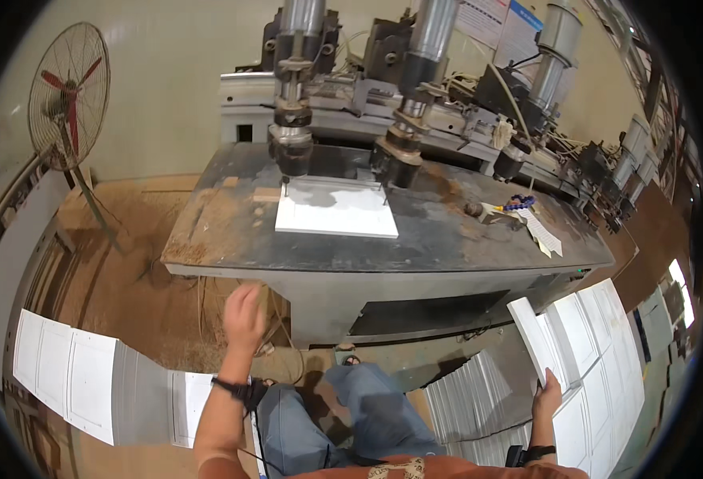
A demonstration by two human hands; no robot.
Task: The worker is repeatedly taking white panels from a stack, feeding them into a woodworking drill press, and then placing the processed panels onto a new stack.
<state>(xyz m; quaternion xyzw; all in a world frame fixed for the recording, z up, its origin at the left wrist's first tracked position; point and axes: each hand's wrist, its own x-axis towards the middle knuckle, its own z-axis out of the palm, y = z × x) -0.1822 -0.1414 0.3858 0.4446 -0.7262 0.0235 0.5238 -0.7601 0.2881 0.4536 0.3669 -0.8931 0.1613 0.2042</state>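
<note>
White panel (pixel 533 339) stood tilted at the right stack (pixel 607 335), far end raised, near end in the right hand (pixel 548 393). Grip: fingers and thumb clamped on that near end only; whether the underside rested on the stack, couldn't tell. Main risk, as judged: one-ended hold, so the panel could twist or slip, and its edge could scuff the faces just beside it. Left hand (pixel 244 318) looked empty, fingers loosely curled and not closed on anything, in front of the table's left front edge, well apart from the held panel, so no second support. Right stack's side, toward the right leg, showed uneven edges; a knee bump could shift it. Ahead, a second panel (pixel 331 221) lay flat on the machine table (pixel 327 255), back edge beneath two drill-type heads (pixel 293 152). Hazard there: pinched fingers if the heads came down over a hand. Sawdust (pixel 192 239) coated the table's left end; grit under a panel could stop it seating flat or mark the face. Paper slip (pixel 545 235) lay loose toward the right end, could slide under a workpiece. Left stack (pixel 90 375) sat beside the left forearm; a careless elbow could nudge it.
</note>
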